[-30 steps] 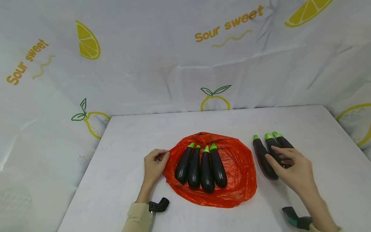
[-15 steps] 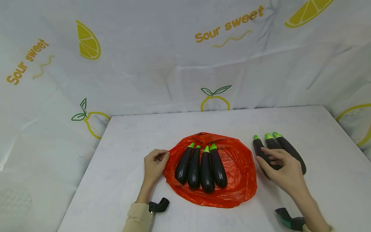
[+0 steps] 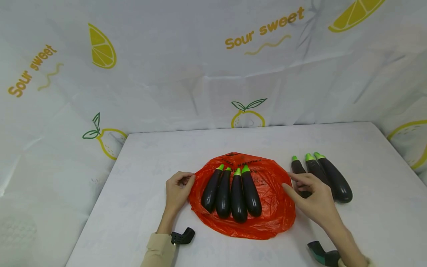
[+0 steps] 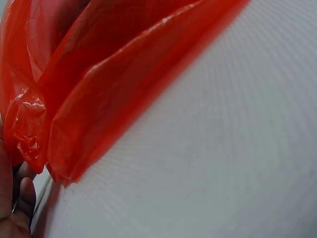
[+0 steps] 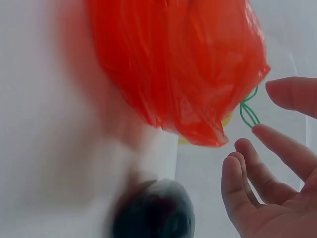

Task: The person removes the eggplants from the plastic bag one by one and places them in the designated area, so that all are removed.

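Note:
A red plastic bag (image 3: 271,218) lies spread on the table with several dark, shiny eggplants (image 3: 237,198) side by side on it, green stem ends pointing away. My left hand (image 3: 178,191) pinches the bag's left edge between thumb and fingers; in the left wrist view its fingers (image 4: 25,198) meet the gathered red plastic. At the bag's right edge is my right hand (image 3: 311,196), thumb and fingers spread apart with nothing between them. The right wrist view shows those fingers (image 5: 282,148) beside the bag's crumpled edge (image 5: 198,114). Three more eggplants (image 3: 335,180) lie beyond the right hand, which partly covers them.
The white table (image 3: 150,155) has its back edge against a white cloth backdrop (image 3: 166,74) printed with lemons and lettering. Black wrist-worn devices (image 3: 183,236) sit on both wrists, close over the tabletop.
My right hand has moved left from over the loose eggplants to the bag's right edge. The left hand stays on the bag's left edge. The eggplants have not moved.

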The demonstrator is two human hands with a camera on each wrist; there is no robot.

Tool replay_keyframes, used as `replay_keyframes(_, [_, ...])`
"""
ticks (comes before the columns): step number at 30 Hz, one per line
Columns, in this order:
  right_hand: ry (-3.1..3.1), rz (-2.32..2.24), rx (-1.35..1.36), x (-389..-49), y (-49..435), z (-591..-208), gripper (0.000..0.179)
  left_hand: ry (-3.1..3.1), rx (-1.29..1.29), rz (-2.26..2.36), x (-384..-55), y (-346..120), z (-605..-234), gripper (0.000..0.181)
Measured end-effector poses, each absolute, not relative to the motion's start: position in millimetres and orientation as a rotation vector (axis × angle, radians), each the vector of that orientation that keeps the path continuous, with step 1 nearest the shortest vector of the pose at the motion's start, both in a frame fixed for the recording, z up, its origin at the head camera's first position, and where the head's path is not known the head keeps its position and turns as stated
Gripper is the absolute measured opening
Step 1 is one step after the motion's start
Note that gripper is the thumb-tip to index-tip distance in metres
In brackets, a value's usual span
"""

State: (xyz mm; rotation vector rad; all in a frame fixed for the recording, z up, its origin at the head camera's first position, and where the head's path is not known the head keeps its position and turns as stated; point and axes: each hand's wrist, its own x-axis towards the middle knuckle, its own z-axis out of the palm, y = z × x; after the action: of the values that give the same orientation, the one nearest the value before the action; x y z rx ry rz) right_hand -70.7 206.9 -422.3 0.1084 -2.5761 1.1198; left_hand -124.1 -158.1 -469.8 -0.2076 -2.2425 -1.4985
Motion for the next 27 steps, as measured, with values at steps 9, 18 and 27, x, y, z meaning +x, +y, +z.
replay_keyframes(9, [-2.641,1.112,0.122,-69.1,193.6,-419.0,0.036,-2.23,-0.228,-1.498,-124.6,-158.7,-471.3,0.005])
replay_keyframes(18, [-2.675,1.177,0.148,-67.7,182.1,-418.3,0.038,-2.239,-0.221,-1.504,-123.7,-158.3,-470.3,0.005])
replay_keyframes(27, [-2.731,1.194,0.159,-69.2,171.0,-416.6,0.04,-2.235,-0.232,-1.494,-124.0,-158.9,-471.6,0.005])
